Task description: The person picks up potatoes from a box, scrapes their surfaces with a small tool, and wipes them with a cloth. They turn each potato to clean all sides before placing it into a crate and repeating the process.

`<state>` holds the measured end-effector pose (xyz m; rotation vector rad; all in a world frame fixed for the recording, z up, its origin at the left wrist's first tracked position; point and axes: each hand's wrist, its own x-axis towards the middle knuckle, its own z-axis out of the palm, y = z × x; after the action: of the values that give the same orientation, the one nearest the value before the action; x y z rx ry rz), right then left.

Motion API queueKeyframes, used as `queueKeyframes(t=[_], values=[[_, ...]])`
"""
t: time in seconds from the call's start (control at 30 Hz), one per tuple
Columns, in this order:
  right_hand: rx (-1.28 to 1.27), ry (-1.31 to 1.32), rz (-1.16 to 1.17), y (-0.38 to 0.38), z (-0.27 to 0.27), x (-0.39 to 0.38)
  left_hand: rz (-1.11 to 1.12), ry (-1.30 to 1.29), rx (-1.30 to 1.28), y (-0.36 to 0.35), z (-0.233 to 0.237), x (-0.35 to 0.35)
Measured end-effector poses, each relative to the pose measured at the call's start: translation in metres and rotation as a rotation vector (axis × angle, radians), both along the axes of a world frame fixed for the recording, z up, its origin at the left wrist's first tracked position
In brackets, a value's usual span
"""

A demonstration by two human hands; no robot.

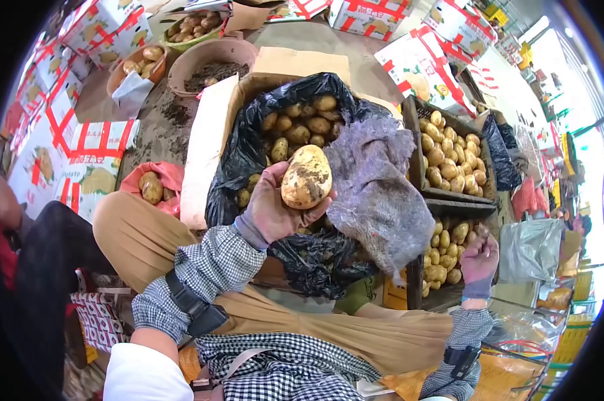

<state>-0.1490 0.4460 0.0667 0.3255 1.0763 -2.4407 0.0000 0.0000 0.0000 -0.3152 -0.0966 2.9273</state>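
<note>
My left hand point(276, 212) is closed around a large, dirt-speckled potato point(307, 177), held up over an open cardboard box point(212, 144). Inside that box, a black plastic bag point(234, 150) lines the sides and holds more potatoes point(300, 123). A crumpled grey cloth point(379, 190) drapes over the box's right side. My right hand point(480, 259) is at the right edge of the lower crate of potatoes point(442, 257). Its fingers are curled in, and what they hold, if anything, I cannot make out.
Another crate of potatoes point(452, 160) stands behind the lower one. Further back are a brown tub with soil point(212, 70) and a basket of potatoes point(192, 28). At left lies a red bag with potatoes point(154, 187). Printed cartons point(425, 70) surround the area. Another person's dark-clothed leg point(55, 260) is at left.
</note>
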Motion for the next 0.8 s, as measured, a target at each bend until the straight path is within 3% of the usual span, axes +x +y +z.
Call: queueKeyframes(t=[0.07, 0.1, 0.17, 0.23, 0.3, 0.63, 0.7, 0.77, 0.8], values=[[0.301, 0.168, -0.236, -0.050, 0.036, 0.007, -0.048, 0.054, 0.146, 0.017, 0.000, -0.009], [0.204, 0.130, -0.237, -0.117, 0.012, 0.040, -0.047, 0.025, 0.046, -0.022, 0.008, 0.015], [0.387, 0.065, -0.289, -0.165, 0.030, 0.061, -0.069, 0.065, 0.063, -0.006, 0.007, 0.014], [0.309, 0.254, 0.059, -0.172, 0.012, 0.067, -0.094, 0.093, 0.069, 0.001, 0.007, 0.013], [0.202, 0.260, 0.204, -0.192, -0.001, 0.078, -0.105, 0.099, 0.056, 0.002, 0.006, 0.017], [-0.204, 0.332, 0.663, -0.234, -0.016, 0.082, -0.136, 0.039, -0.103, 0.005, -0.004, 0.019], [-0.225, 0.269, 0.644, -0.241, -0.016, 0.081, -0.138, -0.019, -0.160, 0.007, -0.001, 0.016], [0.176, 0.213, 0.658, -0.242, -0.027, 0.074, -0.144, -0.078, -0.212, 0.010, 0.003, 0.014], [0.288, 0.307, 0.612, -0.245, -0.033, 0.075, -0.136, -0.086, -0.220, 0.011, 0.004, 0.012]])
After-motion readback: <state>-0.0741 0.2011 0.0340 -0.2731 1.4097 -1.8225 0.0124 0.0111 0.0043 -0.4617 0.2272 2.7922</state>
